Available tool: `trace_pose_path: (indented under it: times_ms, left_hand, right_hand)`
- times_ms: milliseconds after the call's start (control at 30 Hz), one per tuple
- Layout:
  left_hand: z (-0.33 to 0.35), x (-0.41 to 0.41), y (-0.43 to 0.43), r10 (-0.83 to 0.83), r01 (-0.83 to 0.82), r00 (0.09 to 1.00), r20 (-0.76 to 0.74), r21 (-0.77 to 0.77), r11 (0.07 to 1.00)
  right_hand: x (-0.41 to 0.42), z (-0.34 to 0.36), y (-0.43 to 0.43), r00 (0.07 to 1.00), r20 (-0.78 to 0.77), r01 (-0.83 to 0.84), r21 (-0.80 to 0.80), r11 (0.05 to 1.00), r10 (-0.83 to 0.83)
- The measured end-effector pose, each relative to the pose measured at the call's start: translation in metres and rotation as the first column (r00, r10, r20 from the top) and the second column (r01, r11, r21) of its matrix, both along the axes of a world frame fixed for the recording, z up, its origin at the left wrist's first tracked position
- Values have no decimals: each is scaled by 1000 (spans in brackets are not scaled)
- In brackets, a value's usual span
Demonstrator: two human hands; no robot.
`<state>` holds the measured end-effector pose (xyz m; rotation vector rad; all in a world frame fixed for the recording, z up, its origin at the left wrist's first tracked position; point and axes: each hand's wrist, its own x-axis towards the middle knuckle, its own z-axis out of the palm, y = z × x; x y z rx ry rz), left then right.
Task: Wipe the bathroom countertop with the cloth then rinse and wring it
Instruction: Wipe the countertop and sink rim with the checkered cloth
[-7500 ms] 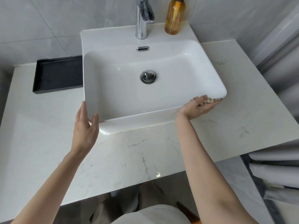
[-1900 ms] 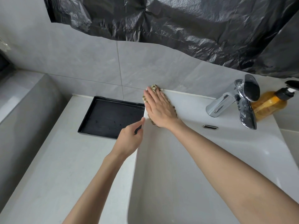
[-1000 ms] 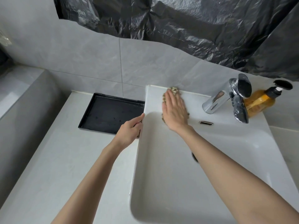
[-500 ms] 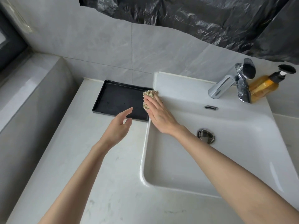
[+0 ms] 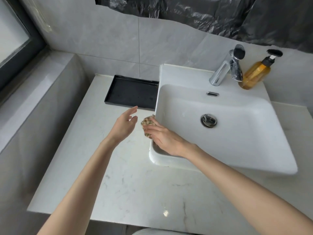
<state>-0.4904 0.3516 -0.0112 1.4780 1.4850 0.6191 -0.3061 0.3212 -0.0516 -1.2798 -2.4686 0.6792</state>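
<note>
A small beige patterned cloth (image 5: 147, 122) is pressed against the left outer rim of the white sink (image 5: 237, 160) by my right hand (image 5: 163, 137), whose fingers lie flat over it. Most of the cloth is hidden under that hand. My left hand (image 5: 124, 125) hovers just left of the cloth above the white marble countertop (image 5: 118, 180), fingers apart, holding nothing. The chrome faucet (image 5: 225, 68) stands at the back of the sink, its spout dry.
A black rectangular tray (image 5: 130, 93) lies on the countertop behind my left hand, against the sink. An amber pump bottle (image 5: 255, 72) stands right of the faucet. A grey ledge and a window frame line the left side. Black plastic sheeting hangs on the wall.
My right hand has slid the cloth from the sink's back left corner forward along the left rim. My left hand came off the sink edge and now hovers open.
</note>
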Motion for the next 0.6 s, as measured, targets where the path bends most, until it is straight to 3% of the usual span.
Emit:
trace_pose_path:
  times_ms: [167,333,600]
  left_hand:
    - [10,10,-31,63,-62,998,-27,40,997]
    - [20,38,-67,102,-91,991,-91,110,990]
    - [26,133,-109,8,29,983,-182,202,979]
  right_hand:
    - [8,4,-35,989,40,-148,91,985,145]
    - [47,10,-75,982,78,-181,132,975,172]
    - [193,15,-137,991,45,123,114,986,-129]
